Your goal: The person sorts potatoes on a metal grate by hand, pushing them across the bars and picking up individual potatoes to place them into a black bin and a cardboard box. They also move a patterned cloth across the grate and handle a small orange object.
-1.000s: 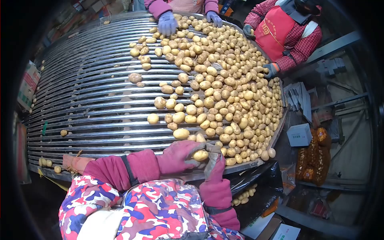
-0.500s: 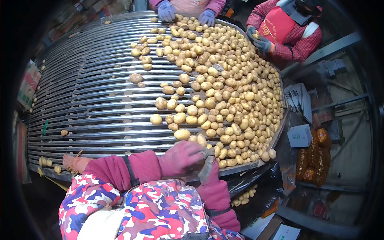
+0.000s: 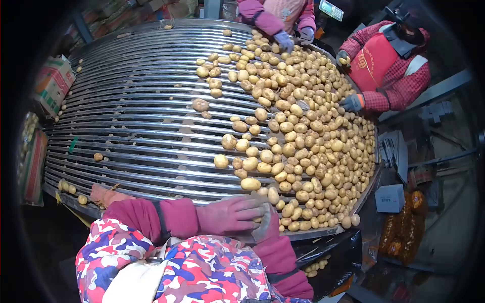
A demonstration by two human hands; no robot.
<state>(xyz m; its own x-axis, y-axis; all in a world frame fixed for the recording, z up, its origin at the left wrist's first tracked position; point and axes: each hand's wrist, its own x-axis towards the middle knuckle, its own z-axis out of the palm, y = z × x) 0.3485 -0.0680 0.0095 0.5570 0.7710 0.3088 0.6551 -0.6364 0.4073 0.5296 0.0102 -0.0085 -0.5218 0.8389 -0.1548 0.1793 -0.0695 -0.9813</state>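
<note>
My left hand (image 3: 230, 214), in a mauve glove, reaches across from the left at the near edge of the slatted metal table, its fingers laid over the other hand. My right hand (image 3: 263, 223), in a greyish glove, is curled up against it. Between the two, a small patch of yellow potato (image 3: 257, 220) shows; the gloves hide most of it. Loose potatoes (image 3: 273, 195) lie on the slats just beyond my fingers, part of a wide heap (image 3: 313, 131) covering the table's right side.
Across the slatted table (image 3: 136, 121), one person's gloved hands (image 3: 284, 41) touch the heap. Another person in a red apron (image 3: 374, 60) holds a potato, with the other hand on the heap. A white box (image 3: 390, 198) and filled net sacks (image 3: 402, 227) stand at right.
The view has shifted, so the table appears further right and lower. My hands have closed together around the potato. The red-aproned person's hands have moved apart, one down onto the heap.
</note>
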